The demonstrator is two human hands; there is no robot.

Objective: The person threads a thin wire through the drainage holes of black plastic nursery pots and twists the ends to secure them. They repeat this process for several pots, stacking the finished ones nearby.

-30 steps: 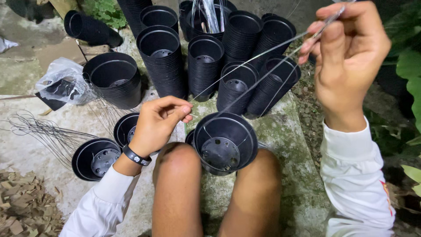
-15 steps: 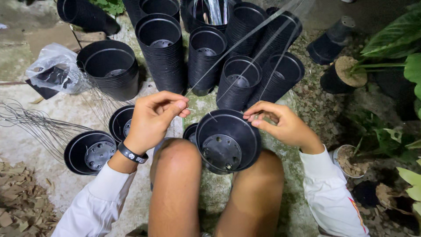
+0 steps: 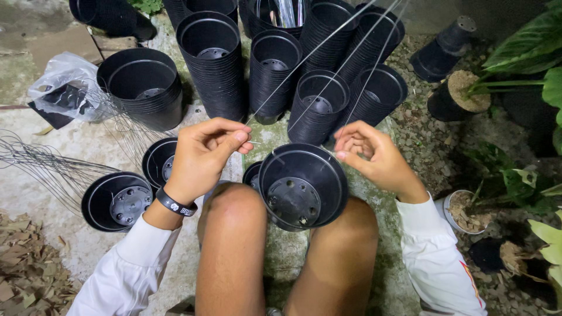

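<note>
Pinching wires [image 3: 304, 58], your left hand [image 3: 202, 158] and right hand [image 3: 374, 155] flank the pot [image 3: 301, 187]; thread its rim at 12 o'clock carefully.

The left hand [image 3: 205, 155] is held at centre left of the frame, fingers curled, thumb and forefinger pinched together. The right hand [image 3: 374, 157] is raised at centre right, fingertips likewise pinched. Both forearms are sleeved in white; bare knees are seen below.
</note>
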